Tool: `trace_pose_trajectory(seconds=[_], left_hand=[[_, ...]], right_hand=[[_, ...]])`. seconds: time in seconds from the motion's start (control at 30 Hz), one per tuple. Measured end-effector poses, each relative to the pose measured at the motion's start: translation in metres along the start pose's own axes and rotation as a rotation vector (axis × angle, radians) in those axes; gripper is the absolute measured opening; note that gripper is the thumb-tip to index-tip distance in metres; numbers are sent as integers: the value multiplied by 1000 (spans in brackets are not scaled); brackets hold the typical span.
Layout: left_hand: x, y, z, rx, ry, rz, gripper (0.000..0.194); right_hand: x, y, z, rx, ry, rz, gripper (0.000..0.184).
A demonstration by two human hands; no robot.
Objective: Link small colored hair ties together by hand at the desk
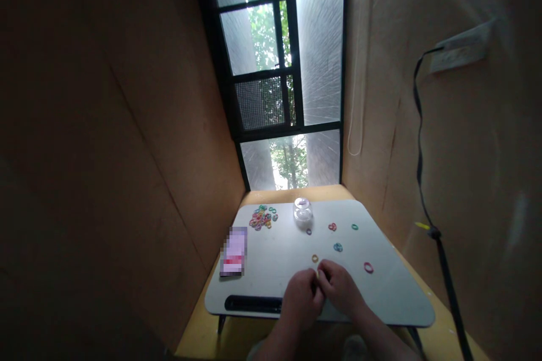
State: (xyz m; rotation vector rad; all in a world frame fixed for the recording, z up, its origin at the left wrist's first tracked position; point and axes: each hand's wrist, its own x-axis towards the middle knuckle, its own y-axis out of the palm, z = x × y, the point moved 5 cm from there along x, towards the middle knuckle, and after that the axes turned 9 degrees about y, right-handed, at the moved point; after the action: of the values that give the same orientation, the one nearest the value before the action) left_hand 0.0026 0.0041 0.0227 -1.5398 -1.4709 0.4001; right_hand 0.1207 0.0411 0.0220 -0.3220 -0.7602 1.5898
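At the front of the white table [279,259], my left hand [302,296] and my right hand [339,287] meet with fingers closed and fingertips together. Between them shows a bit of pale yellow, which looks like a small hair tie [317,274]; the fingers hide most of it. Just beyond the fingertips lies a yellow-orange hair tie [315,258]. Farther out are a purple hair tie [309,232], a red group [332,227], a blue group [337,247], a green one [354,227] and a pink one [368,267].
A pile of mixed hair ties [261,218] lies at the back left. A clear round container [302,212] stands at the back middle. A phone [234,251] rests by the left edge, above a black slot [253,304]. A black cord [419,141] hangs on the right.
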Motion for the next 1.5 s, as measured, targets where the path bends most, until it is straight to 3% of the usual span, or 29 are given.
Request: trace_pose_trajectory(seconds=[1.5], left_hand=[[0,-2,-4,-6,20,0,12]], right_hand=[[0,-1,0,-3,1,-1,20]])
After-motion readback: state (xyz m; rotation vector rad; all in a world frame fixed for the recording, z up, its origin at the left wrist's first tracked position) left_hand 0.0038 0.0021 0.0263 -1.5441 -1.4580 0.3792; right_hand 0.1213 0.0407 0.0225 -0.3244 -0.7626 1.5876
